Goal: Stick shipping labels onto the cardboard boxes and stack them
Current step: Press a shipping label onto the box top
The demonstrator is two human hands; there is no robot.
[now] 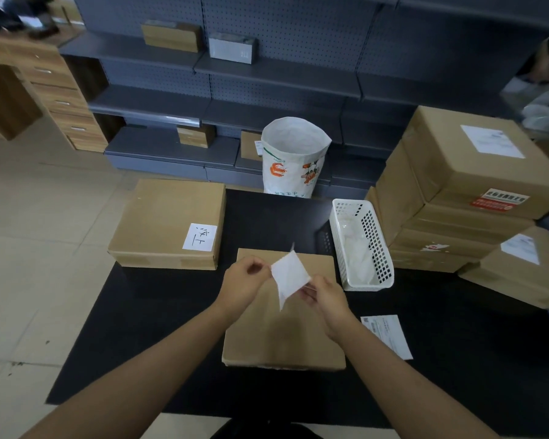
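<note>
A thin white rectangular paper label (288, 275) is held in the air above a flat brown cardboard box (284, 315) that lies on the black table mat (171, 312). The left hand (243, 285) is pinched shut on the label's left corner; the right hand (327, 296) is pinched on its lower right edge, where a thin layer appears to be separating, though whether this is backing paper cannot be told. The sheet is judged very light, limp and easily creased, with one side probably adhesive; it is best gripped at corners only and kept taut. A second printed white label sheet (389, 334) lies on the mat right of the box, near a white perforated plastic basket (362, 245). A larger brown cardboard box with a handwritten white sticker (168, 223) rests at left; a stack of labelled brown cartons (457, 191) stands at right.
</note>
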